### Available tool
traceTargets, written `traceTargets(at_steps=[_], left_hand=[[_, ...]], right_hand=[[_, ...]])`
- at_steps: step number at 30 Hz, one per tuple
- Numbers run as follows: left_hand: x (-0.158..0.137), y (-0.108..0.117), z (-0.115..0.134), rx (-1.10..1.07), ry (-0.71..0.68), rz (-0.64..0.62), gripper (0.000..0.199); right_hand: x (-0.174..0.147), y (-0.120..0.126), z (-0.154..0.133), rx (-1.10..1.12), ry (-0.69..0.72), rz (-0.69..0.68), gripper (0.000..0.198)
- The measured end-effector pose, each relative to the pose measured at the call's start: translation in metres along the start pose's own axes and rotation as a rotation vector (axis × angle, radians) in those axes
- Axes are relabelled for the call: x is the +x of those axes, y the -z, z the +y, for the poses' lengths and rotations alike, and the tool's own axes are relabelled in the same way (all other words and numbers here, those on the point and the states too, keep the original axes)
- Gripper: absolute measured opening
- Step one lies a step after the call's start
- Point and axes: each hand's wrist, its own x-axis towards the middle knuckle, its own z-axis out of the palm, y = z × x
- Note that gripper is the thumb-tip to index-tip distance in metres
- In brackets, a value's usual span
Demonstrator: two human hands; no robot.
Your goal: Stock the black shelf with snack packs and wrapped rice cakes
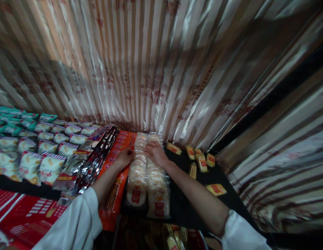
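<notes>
Two rows of clear packs of round biscuits (147, 173) with red labels lie overlapped on a dark table top (184, 205). My left hand (125, 157) rests at the left edge of the left row, fingers curled against a pack. My right hand (156, 152) lies flat on a pack near the far end of the right row. Both forearms reach forward out of white sleeves.
Orange packs (119, 149) and shiny foil packs (95, 159) lie left of the biscuits. White and green snack bags (33, 146) fill the far left. Small yellow-and-red packets (200, 161) are scattered at right. Striped shiny sheeting (151, 69) hangs behind; red cartons (26, 215) at front left.
</notes>
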Motion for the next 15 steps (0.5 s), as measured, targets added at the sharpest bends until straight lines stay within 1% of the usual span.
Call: traceTargets(at_steps=[4,7,10,13,15], left_hand=[[-0.002,-0.004,-0.002,-0.005,-0.007,0.039,0.014],[-0.004,-0.003,-0.002,0.03,-0.008,0.063,0.013],[-0.008,0.003,0.001,0.088,0.011,0.086,0.013],[-0.017,0.011,0.008,0.237,0.056,0.137,0.018],[-0.025,0.017,0.012,0.383,0.07,0.11,0.025]], right_hand=[[-0.003,-0.004,0.002,0.022,0.064,-0.056,0.011],[-0.002,-0.008,0.002,0.019,0.032,-0.066,0.003],[-0.001,-0.009,-0.001,0.007,-0.014,-0.057,0.005],[-0.001,-0.01,-0.001,0.003,-0.017,-0.051,0.005],[-0.001,-0.01,-0.001,0.001,0.012,-0.051,0.007]])
